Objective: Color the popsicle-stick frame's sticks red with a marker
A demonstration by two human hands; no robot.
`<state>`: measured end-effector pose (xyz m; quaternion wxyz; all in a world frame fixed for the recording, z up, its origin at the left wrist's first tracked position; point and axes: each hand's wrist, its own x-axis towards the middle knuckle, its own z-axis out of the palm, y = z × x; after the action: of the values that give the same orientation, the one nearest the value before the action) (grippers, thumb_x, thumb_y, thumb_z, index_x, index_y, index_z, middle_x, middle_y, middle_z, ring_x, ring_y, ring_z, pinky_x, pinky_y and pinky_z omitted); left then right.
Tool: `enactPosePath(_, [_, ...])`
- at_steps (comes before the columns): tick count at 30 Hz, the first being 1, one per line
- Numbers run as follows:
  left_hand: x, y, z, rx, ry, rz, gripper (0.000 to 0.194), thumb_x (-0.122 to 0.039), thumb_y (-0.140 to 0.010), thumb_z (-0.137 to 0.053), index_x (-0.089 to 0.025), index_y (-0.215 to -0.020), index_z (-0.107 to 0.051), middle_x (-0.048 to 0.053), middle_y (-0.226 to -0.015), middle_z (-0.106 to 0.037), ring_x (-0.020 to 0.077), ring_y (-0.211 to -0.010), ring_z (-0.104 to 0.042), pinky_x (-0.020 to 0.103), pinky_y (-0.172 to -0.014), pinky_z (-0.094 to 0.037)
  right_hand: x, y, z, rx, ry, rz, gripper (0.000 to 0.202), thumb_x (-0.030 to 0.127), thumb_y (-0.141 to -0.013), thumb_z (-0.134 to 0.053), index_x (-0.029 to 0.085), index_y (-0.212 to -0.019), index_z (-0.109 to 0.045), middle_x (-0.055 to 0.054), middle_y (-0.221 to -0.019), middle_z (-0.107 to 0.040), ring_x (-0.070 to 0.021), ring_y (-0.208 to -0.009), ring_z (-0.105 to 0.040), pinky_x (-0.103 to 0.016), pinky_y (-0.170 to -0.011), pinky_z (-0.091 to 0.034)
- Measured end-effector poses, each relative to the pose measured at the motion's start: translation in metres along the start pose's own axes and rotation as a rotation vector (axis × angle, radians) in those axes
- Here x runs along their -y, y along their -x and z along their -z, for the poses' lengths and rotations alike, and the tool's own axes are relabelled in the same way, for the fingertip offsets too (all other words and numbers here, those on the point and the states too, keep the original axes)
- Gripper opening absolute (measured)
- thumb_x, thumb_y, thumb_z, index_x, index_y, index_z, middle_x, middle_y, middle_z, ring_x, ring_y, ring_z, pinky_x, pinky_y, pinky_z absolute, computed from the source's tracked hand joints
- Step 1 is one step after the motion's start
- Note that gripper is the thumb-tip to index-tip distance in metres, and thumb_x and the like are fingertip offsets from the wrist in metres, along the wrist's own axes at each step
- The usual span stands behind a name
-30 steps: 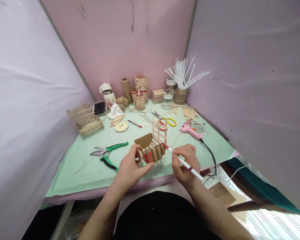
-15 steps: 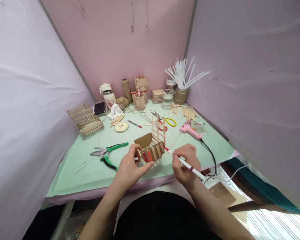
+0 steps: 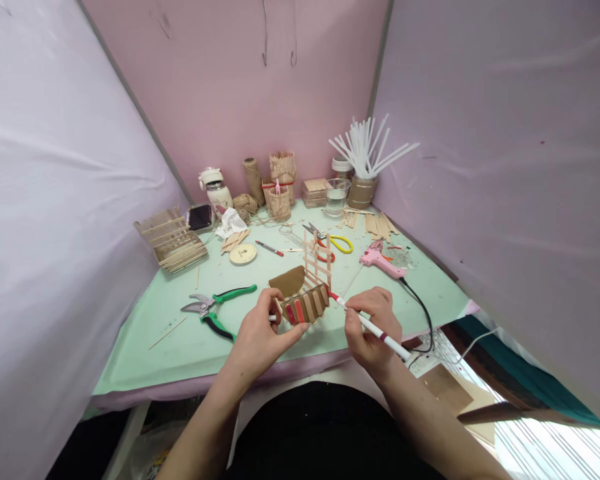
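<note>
My left hand [image 3: 263, 330] grips a small craft-stick model [image 3: 307, 305] by its left end, thumb along the lower front edge. Brown card forms its sides, with short wooden sticks across the front; two of these at the left are coloured dark red and bright red. A lattice of thin sticks rises from its right end. In my right hand [image 3: 373, 327] is a white marker [image 3: 380, 331] with a red tip, held like a pen, its tip at the model's right end. A white cap-like piece [image 3: 273, 319] shows between my left fingers, mostly hidden.
Green-handled pruning shears [image 3: 215, 310] lie left of my left hand. A pink glue gun [image 3: 383, 261] with a black cord rests at right. Scissors [image 3: 337, 243], a pen [image 3: 269, 248] and a round lid [image 3: 243, 253] lie behind the model. A slatted stick model [image 3: 173, 240] stands far left.
</note>
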<state>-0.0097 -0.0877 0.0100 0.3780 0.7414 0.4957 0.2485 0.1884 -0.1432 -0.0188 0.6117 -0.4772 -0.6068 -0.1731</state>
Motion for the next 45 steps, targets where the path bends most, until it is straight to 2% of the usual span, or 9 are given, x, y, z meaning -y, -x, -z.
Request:
enactPosePath(26, [-0.0013, 0.0, 0.0004, 0.009, -0.013, 0.0, 0.049, -0.048, -0.076, -0.075, -0.025, -0.106, -0.043, -0.006, -0.08, -0.055, 0.0106, -0.06, -0.049, 0.025, -0.059, -0.039, -0.0017, 0.0034, -0.0014, -0.001, 0.0, -0.003, 0.016, 0.009, -0.086, -0.058, 0.022, -0.094, -0.058, 0.001, -0.076, -0.068, -0.0154, -0.067, -0.063, -0.038, -0.077, -0.043])
enactPosePath(35, [0.0008, 0.0005, -0.0006, -0.016, 0.01, -0.008, 0.048, -0.048, -0.075, -0.074, -0.025, -0.105, -0.044, -0.006, -0.079, -0.055, 0.0102, -0.059, -0.049, 0.024, -0.058, -0.04, -0.0003, 0.0015, 0.0, 0.01, 0.003, -0.004, 0.014, 0.008, -0.084, -0.056, 0.022, -0.088, -0.057, 0.002, -0.072, -0.065, -0.0146, -0.064, -0.061, -0.037, -0.075, -0.043])
enactPosePath(45, [-0.0009, -0.0008, -0.0001, -0.015, -0.002, -0.012, 0.047, -0.047, -0.076, -0.074, -0.024, -0.104, -0.044, -0.007, -0.078, -0.053, 0.0095, -0.058, -0.048, 0.024, -0.057, -0.039, -0.0009, 0.0026, 0.0003, 0.014, -0.001, -0.005, 0.016, 0.008, -0.084, -0.056, 0.023, -0.09, -0.057, 0.003, -0.072, -0.064, -0.0148, -0.064, -0.06, -0.037, -0.076, -0.043])
